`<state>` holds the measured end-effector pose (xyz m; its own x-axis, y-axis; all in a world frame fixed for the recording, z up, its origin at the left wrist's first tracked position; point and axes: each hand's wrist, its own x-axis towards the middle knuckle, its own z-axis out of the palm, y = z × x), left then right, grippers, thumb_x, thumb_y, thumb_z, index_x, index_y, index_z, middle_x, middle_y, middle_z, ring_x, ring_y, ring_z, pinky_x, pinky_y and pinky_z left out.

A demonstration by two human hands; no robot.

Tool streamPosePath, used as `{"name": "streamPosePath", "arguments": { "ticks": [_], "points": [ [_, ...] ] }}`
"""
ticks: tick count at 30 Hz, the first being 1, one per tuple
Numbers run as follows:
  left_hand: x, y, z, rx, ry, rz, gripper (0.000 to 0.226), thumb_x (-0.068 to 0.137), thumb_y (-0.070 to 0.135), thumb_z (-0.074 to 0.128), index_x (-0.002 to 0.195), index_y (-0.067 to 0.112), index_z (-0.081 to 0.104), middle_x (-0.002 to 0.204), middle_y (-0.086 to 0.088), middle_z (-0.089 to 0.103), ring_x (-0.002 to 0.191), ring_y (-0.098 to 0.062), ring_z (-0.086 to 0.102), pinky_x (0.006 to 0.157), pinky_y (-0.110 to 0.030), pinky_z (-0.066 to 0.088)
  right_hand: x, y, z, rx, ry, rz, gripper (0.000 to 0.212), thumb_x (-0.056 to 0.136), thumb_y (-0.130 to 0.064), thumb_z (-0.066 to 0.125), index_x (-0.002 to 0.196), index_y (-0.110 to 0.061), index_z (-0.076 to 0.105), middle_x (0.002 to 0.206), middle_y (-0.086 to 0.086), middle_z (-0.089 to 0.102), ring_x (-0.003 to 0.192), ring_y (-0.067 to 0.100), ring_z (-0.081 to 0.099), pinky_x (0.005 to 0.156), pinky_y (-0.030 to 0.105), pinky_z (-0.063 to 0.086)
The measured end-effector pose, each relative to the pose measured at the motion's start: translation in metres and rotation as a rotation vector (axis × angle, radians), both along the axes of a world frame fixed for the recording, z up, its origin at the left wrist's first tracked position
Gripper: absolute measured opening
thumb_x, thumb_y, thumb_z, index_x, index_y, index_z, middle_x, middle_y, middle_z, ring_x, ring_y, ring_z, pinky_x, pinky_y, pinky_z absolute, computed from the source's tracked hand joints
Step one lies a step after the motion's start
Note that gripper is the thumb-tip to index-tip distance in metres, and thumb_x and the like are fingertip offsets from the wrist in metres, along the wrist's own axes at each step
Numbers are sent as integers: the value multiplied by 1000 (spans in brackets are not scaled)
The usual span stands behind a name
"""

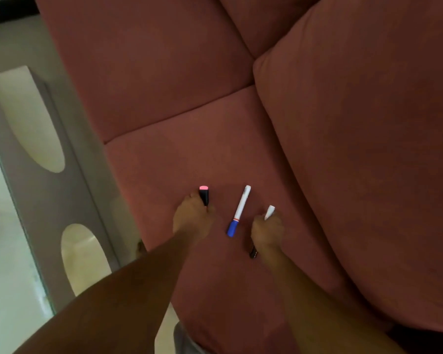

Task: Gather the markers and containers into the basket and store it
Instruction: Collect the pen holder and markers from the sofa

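L hand (193,219) grips stubby black highlighter (204,195), pink end at 12; R hand (267,232) clasps slim white marker (269,212). Blue-capped marker (239,212) lies betw. them on soft pink cushion (164,162).

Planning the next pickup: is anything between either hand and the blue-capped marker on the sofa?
Nothing visible does. The blue-capped marker lies uncovered on the sofa cushion between the left hand, gripping a highlighter, and the right hand, gripping a second marker.
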<state>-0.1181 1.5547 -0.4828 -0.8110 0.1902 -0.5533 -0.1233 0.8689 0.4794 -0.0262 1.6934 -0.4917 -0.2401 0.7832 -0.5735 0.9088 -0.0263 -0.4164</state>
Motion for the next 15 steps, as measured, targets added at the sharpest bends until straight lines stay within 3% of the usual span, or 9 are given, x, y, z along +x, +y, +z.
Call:
{"name": "streamPosePath", "arguments": {
  "ticks": [3, 6, 8, 10, 15],
  "points": [
    [-1, -6, 8, 91, -95, 25, 21, 89, 23, 56, 103, 8, 60, 95, -10, 66, 89, -32, 65, 67, -32, 45, -20, -8, 0, -59, 25, 69, 41, 87, -31, 59, 118, -4, 59, 111, 13, 65, 102, 31, 62, 88, 38, 49],
    [3, -18, 11, 165, -178, 92, 13, 86, 24, 57, 87, 12, 60, 80, -5, 67, 69, -23, 64, 53, -29, 44, -33, -21, -4, -87, -10, 242, 46, 83, -40, 66, 111, -4, 63, 98, 13, 67, 91, 29, 65, 77, 36, 50],
    [9, -30, 13, 176, -208, 144, 13, 84, 24, 57, 84, 12, 62, 80, -5, 70, 69, -22, 65, 55, -32, 49, -38, -30, -3, -43, -53, 304, 35, 88, -32, 60, 110, -5, 63, 97, 13, 67, 87, 28, 65, 74, 34, 49],
    [15, -49, 14, 164, -217, 205, 15, 82, 24, 57, 81, 11, 64, 78, -5, 72, 70, -23, 66, 62, -36, 51, -40, -44, 2, -52, -22, 364, 26, 90, -30, 53, 97, -7, 64, 90, 10, 67, 78, 23, 63, 71, 35, 49],
    [27, -110, 29, 188, -185, 390, 19, 86, 15, 60, 68, 17, 55, 72, -9, 65, 62, -20, 60, 57, -29, 45, -45, -106, 29, -379, 143, 470, 21, 91, -20, 49, 74, -7, 53, 57, 5, 53, 49, 15, 51, 51, 27, 41]
  ]
}}
